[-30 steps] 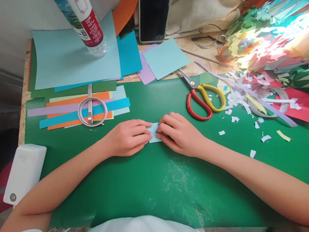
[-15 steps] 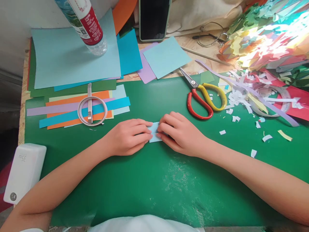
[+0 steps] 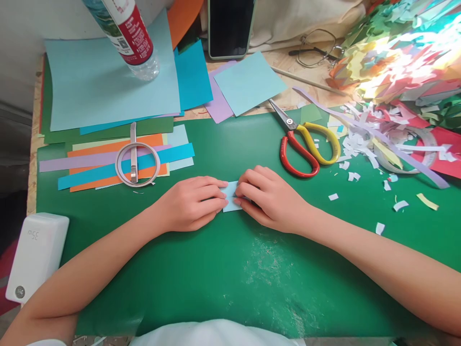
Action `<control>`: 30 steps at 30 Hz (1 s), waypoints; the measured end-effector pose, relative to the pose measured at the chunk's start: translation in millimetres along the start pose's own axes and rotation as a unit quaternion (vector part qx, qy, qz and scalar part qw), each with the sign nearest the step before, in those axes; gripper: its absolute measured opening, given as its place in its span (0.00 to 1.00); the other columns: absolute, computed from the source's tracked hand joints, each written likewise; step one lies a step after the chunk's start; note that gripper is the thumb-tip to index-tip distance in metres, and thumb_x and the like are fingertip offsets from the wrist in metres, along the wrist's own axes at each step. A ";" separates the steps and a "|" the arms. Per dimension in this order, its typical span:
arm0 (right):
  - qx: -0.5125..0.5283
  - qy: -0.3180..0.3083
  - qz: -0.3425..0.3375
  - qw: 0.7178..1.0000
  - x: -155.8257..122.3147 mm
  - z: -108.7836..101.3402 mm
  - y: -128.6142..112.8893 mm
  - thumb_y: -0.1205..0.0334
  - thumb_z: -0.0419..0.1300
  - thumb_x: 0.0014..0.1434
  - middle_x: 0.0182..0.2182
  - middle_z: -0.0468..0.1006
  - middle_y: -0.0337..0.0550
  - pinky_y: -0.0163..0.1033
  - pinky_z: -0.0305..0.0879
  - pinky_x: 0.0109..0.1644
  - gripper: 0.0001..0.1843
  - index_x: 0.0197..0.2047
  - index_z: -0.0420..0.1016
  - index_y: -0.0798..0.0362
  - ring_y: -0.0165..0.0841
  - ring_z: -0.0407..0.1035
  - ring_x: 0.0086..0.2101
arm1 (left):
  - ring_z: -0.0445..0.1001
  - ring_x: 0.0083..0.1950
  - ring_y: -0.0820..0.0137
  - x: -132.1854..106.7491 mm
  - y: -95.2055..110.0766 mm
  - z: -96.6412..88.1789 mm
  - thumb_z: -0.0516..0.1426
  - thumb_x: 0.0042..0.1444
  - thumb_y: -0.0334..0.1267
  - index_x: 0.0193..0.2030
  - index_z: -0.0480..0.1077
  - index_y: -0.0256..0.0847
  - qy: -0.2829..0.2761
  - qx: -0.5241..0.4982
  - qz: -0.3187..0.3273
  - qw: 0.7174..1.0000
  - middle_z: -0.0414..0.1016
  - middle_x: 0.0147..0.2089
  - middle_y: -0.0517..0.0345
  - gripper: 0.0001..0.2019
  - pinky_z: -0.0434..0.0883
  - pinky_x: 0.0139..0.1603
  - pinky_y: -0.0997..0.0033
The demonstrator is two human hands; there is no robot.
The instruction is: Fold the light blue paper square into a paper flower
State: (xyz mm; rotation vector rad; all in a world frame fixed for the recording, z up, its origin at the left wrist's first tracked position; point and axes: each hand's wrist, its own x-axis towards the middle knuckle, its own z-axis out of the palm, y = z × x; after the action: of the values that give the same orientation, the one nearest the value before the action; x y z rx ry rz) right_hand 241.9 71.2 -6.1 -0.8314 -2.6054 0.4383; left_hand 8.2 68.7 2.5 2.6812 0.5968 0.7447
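Observation:
A small piece of folded light blue paper (image 3: 230, 197) lies on the green tabletop between my hands, with a crease line across its middle. My left hand (image 3: 196, 203) grips its left edge, fingers bent and close together. On the right side, my right hand (image 3: 264, 197) pinches the paper with curled fingertips, covering that end. Scissors (image 3: 304, 139) with one red and one yellow handle rest beyond my right hand, blades slightly apart. A roll of tape (image 3: 157, 163) and tweezers (image 3: 134, 158) lie on paper strips beyond my left hand.
Light blue sheets (image 3: 111, 101) sit at the back left under a plastic bottle (image 3: 135, 43). A phone (image 3: 230, 29) stands at the back, with eyeglasses (image 3: 313, 50) to its right. Paper scraps (image 3: 360, 139) litter the right side. A white power bank (image 3: 38, 254) is at the left edge.
Both hands keep their hold on the light blue paper in the same place. The view has shifted very slightly; nothing else has visibly moved.

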 end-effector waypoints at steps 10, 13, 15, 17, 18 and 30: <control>-0.004 0.001 -0.001 1.000 -0.1 -0.5 -0.4 0.62 0.52 0.67 0.34 0.70 0.45 0.40 0.56 0.37 0.08 0.35 0.66 0.54 0.32 0.56 0.32 | 0.78 0.52 0.62 -1.0 -0.7 0.1 0.57 0.59 0.28 0.39 0.70 0.36 -0.002 -0.011 0.003 1.000 0.80 0.39 0.54 0.03 0.78 0.51 0.64; -0.004 0.001 0.000 1.000 0.2 -0.6 -0.4 0.62 0.52 0.67 0.34 0.70 0.45 0.40 0.56 0.37 0.08 0.35 0.66 0.54 0.32 0.56 0.32 | 0.78 0.52 0.63 -1.6 -0.5 -1.0 0.56 0.60 0.29 0.40 0.70 0.38 -0.011 -0.003 0.003 1.000 0.80 0.39 0.55 0.03 0.78 0.51 0.64; -0.003 0.002 -0.001 1.000 0.2 -0.4 -0.2 0.62 0.52 0.67 0.35 0.70 0.45 0.40 0.56 0.37 0.08 0.35 0.66 0.54 0.32 0.56 0.32 | 0.78 0.53 0.63 -1.2 0.0 -1.9 0.56 0.61 0.31 0.42 0.71 0.38 -0.020 0.015 0.011 1.000 0.79 0.39 0.55 0.04 0.78 0.50 0.63; -0.004 0.006 -0.003 1.000 0.0 0.2 -0.1 0.62 0.52 0.66 0.34 0.70 0.45 0.39 0.56 0.37 0.08 0.35 0.66 0.54 0.31 0.56 0.32 | 0.78 0.52 0.63 -0.2 0.5 -2.8 0.57 0.61 0.32 0.45 0.72 0.38 -0.032 0.037 0.024 0.999 0.79 0.39 0.54 0.06 0.78 0.50 0.63; -0.006 0.007 -0.003 1.000 0.0 0.6 -0.1 0.63 0.53 0.66 0.34 0.70 0.44 0.39 0.56 0.37 0.08 0.35 0.66 0.55 0.31 0.56 0.32 | 0.78 0.52 0.63 0.3 0.6 -3.2 0.57 0.61 0.33 0.46 0.72 0.38 -0.037 0.047 0.032 0.998 0.78 0.40 0.54 0.07 0.78 0.50 0.62; -0.034 0.013 -0.003 0.999 0.7 1.4 -2.6 0.63 0.53 0.66 0.34 0.70 0.44 0.39 0.55 0.37 0.08 0.34 0.66 0.55 0.32 0.55 0.32 | 0.78 0.51 0.59 -0.6 3.1 -1.3 0.57 0.61 0.36 0.45 0.73 0.34 -0.039 0.101 0.080 0.991 0.79 0.42 0.49 0.09 0.79 0.51 0.57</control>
State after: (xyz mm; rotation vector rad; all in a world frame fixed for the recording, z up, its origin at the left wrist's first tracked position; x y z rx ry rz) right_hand 239.5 69.4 -6.1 -0.8447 -2.6105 0.3372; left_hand 8.0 65.9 4.5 2.9569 0.4650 0.6463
